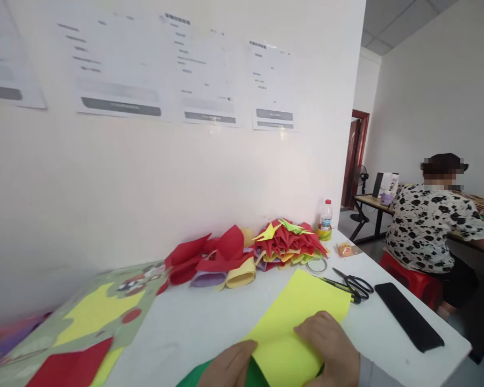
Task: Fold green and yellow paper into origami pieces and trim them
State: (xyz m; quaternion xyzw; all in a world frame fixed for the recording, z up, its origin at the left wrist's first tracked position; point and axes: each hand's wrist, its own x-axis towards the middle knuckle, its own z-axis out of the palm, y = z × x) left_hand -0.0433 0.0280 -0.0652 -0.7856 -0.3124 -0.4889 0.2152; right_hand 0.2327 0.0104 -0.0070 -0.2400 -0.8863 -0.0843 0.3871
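Note:
A bright yellow sheet of paper point(290, 309) slants up from the near edge over the white table. My right hand point(328, 344) is closed on its right side, the thumb hidden below. On the left side my left hand point(229, 365) has its fingers bent together at the yellow edge, over green paper point(256, 374). Which layers it pinches is partly hidden. Black-handled scissors point(355, 284) lie just past the sheet's far right corner, beside a black cutter point(354, 297) partly covered by the sheet.
Along the wall sit folded red papers point(226, 250) and a pile of pointed red, yellow and green paper pieces point(286, 242). A bottle point(326, 215) stands on a tape roll point(324, 233). A black phone point(409, 317) lies right. Another person point(431, 226) sits at a farther table.

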